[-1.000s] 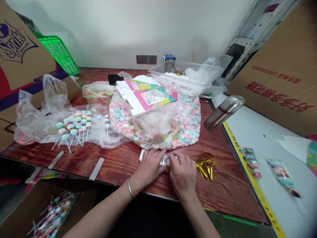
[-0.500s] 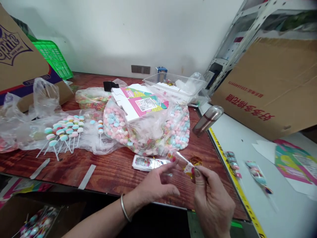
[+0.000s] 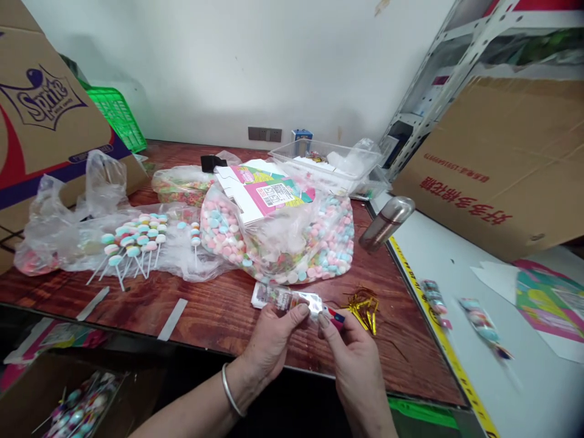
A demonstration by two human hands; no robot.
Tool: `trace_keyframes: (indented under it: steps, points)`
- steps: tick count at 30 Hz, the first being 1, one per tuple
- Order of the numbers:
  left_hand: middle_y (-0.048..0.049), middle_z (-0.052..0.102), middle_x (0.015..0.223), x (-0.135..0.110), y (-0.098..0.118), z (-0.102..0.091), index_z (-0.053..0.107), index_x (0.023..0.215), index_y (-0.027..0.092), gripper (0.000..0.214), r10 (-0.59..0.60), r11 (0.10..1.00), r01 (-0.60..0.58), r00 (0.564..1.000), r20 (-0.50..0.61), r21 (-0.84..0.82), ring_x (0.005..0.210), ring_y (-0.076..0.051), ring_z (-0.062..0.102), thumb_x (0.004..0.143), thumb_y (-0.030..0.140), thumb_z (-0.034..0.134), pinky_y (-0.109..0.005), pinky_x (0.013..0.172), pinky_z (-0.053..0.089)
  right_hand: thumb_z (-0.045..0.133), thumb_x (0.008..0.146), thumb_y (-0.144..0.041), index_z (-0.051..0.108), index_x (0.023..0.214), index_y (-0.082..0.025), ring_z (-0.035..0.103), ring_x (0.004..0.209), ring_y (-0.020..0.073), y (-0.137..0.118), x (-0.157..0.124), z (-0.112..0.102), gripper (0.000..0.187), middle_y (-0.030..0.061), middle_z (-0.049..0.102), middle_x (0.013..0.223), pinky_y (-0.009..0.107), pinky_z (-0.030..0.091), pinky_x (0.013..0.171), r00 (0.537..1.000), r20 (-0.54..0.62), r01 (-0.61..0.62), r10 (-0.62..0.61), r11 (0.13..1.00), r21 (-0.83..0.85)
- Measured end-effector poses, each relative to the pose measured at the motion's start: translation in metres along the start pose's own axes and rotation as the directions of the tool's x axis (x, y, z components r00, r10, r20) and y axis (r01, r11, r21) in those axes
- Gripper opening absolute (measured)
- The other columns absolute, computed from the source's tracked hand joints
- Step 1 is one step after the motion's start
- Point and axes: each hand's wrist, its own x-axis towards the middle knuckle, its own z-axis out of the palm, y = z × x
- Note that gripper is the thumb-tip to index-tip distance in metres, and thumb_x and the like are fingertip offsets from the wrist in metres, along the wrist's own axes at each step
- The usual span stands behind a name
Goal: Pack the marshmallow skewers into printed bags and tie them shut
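Note:
A small clear printed plastic bag (image 3: 314, 302) is stretched between my two hands over the table's front edge. My left hand (image 3: 267, 344), with a silver bangle on its wrist, pinches it between thumb and fingers. The other side of the bag is pinched by my right hand (image 3: 360, 365); a red and blue printed part shows by its fingers. Just behind lies a stack of flat printed bags (image 3: 259, 296), partly covered by the held one. Gold twist ties (image 3: 366, 311) lie loose to the right of my hands.
Marshmallow skewers (image 3: 137, 234) lie on plastic at left. A large bag of marshmallows (image 3: 223, 228) sits mid-table under printed card (image 3: 249, 210). A steel flask (image 3: 387, 222) lies tilted at right. Wrapped skewers (image 3: 479, 319) rest on the white surface. A carton (image 3: 27, 389) of skewers stands below left.
My right hand has moved left and closer to my left hand. The left thumb and fingers, spread before, now pinch the bag. The camera view has shifted slightly left.

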Motion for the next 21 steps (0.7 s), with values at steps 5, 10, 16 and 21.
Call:
trace_keyframes:
  steps: [5, 10, 16, 21]
  points:
    - [0.0012, 0.065, 0.077, 0.008, 0.005, -0.009, 0.066, 0.083, 0.018, 0.031, 0.041, 0.998, -0.046, 0.993, -0.109, -0.045, 0.068, -0.01, 0.057, 0.062, 0.029, 0.086, -0.022, 0.067, 0.045, 0.06, 0.084, -0.049, 0.064, 0.067, -0.02, 0.052, 0.062, 0.0165, -0.004, -0.002, 0.005, 0.034, 0.0009, 0.06, 0.064, 0.027, 0.04, 0.06, 0.995, 0.048, 0.099, -0.089, 0.959, -0.264]
    - [0.0075, 0.05, 0.057, 0.012, 0.005, -0.017, 0.054, 0.071, 0.017, 0.039, -0.031, 0.976, -0.005, 0.986, -0.164, -0.217, 0.049, -0.004, 0.041, 0.059, 0.034, 0.087, -0.018, 0.052, 0.038, 0.066, 0.08, -0.05, 0.065, 0.099, -0.021, 0.06, 0.08, 0.0225, -0.003, -0.006, 0.005, 0.035, 0.0066, 0.067, 0.09, 0.034, 0.046, 0.074, 0.976, -0.085, 0.169, -0.201, 0.943, -0.288]
    - [0.0072, 0.048, 0.056, 0.013, 0.001, -0.019, 0.053, 0.071, 0.017, 0.041, -0.008, 0.971, -0.036, 0.983, -0.182, -0.238, 0.05, -0.006, 0.042, 0.06, 0.037, 0.086, -0.019, 0.054, 0.04, 0.065, 0.084, -0.036, 0.059, 0.111, -0.024, 0.056, 0.102, 0.0251, -0.013, -0.013, 0.01, 0.03, 0.0085, 0.06, 0.107, 0.043, 0.042, 0.094, 0.874, -0.049, 0.427, -0.483, 0.814, -0.394]
    - [0.0039, 0.06, 0.071, 0.011, 0.0, -0.015, 0.059, 0.081, 0.019, 0.035, 0.068, 0.981, -0.096, 0.984, -0.164, -0.168, 0.059, -0.007, 0.051, 0.062, 0.031, 0.086, -0.02, 0.059, 0.041, 0.062, 0.087, -0.027, 0.064, 0.101, -0.023, 0.056, 0.106, 0.024, -0.008, -0.01, 0.021, 0.015, 0.0087, 0.059, 0.113, 0.039, 0.045, 0.092, 0.852, 0.045, 0.493, -0.521, 0.771, -0.403]
